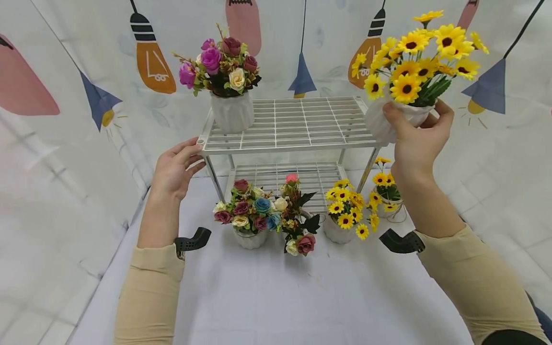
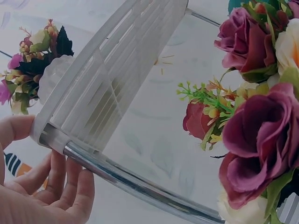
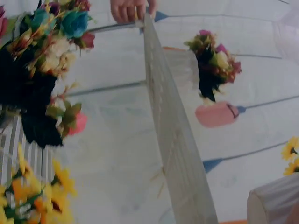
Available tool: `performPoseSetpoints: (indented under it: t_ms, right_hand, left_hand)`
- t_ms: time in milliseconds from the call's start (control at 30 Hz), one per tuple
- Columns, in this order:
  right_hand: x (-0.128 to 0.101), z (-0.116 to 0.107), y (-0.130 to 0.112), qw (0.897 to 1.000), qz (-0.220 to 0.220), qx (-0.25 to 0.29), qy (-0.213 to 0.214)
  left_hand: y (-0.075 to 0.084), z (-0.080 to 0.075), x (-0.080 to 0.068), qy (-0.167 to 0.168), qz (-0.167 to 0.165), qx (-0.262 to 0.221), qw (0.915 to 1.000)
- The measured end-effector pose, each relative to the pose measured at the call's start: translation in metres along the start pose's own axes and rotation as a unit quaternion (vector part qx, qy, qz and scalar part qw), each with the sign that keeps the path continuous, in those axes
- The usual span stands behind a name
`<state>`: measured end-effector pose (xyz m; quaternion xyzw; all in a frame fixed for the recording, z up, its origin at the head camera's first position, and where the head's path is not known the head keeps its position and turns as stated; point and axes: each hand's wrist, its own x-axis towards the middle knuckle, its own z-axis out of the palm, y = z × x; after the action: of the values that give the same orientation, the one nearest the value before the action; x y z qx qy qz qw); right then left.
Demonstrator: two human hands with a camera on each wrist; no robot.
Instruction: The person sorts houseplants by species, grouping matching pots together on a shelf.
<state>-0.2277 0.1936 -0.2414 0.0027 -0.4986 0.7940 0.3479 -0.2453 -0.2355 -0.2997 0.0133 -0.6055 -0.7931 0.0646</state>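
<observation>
My left hand (image 1: 173,168) grips the front left corner of the white wire rack (image 1: 302,122), thumb side above and fingers under the corner in the left wrist view. My right hand (image 1: 420,139) holds a white pot (image 1: 380,120) of yellow sunflowers (image 1: 411,67) over the right end of the upper shelf. In the right wrist view a gap shows between this pot (image 3: 273,200) and the shelf edge (image 3: 180,140). A white pot (image 1: 233,112) with purple, dark red and cream roses (image 1: 222,67) stands on the upper shelf's left end.
In front of the lower shelf (image 1: 297,170) stand potted mixed roses (image 1: 247,208), a taller rose arrangement (image 1: 297,218) with dark leaves, and potted small sunflowers (image 1: 345,206). Another sunflower pot (image 1: 390,191) is near the right leg. A white cloth (image 1: 293,297) covers the table; a patterned curtain (image 1: 276,52) hangs behind.
</observation>
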Motion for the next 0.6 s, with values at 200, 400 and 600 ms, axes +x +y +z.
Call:
performPoseSetpoints:
  t_ms: [200, 400, 600]
  right_hand:
    - [-0.010, 0.032, 0.007, 0.999, 0.016, -0.036, -0.029]
    - [-0.020, 0.064, 0.019, 0.996, 0.040, -0.053, -0.060]
    - [-0.028, 0.090, 0.033, 0.994, 0.054, -0.038, -0.090]
  left_hand:
    - [0.001, 0.000, -0.001, 0.003, -0.001, -0.004, 1.0000]
    - [0.001, -0.001, -0.002, 0.007, 0.001, -0.005, 1.0000]
    - [0.000, 0.000, -0.002, 0.008, -0.001, -0.007, 0.9999]
